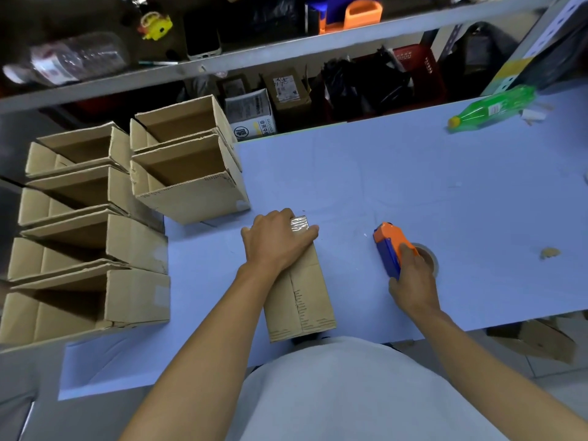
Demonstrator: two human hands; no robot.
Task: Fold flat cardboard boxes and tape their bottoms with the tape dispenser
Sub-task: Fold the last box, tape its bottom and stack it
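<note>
The fingers (300, 232) of the left hand (273, 240) lie nearly straight and close together over the far end of a cardboard box (302, 297), pressing flat on a strip of clear, shiny tape (300, 223) that wraps that end. The box lies on its side on the pale blue tabletop (413, 186), its long axis running from the person's body outward, the near end right at the table's edge.

Off to the right, well apart from the box, the right hand (413, 275) grips the tape dispenser (389, 249) — orange on top, blue along the side, with its roll of tape showing just beyond the knuckles. The fingers there curl around the handle, and the dispenser appears to sit on the tabletop with its nose pointing away from the person.

To the left stand the folded boxes (95, 249), open tops showing, packed tight in two rows — some on the tabletop's left end, others just beyond it. A green plastic bottle (493, 106) lies on its side at the far right corner. Behind runs a metal shelf (254, 55) cluttered with small items.
</note>
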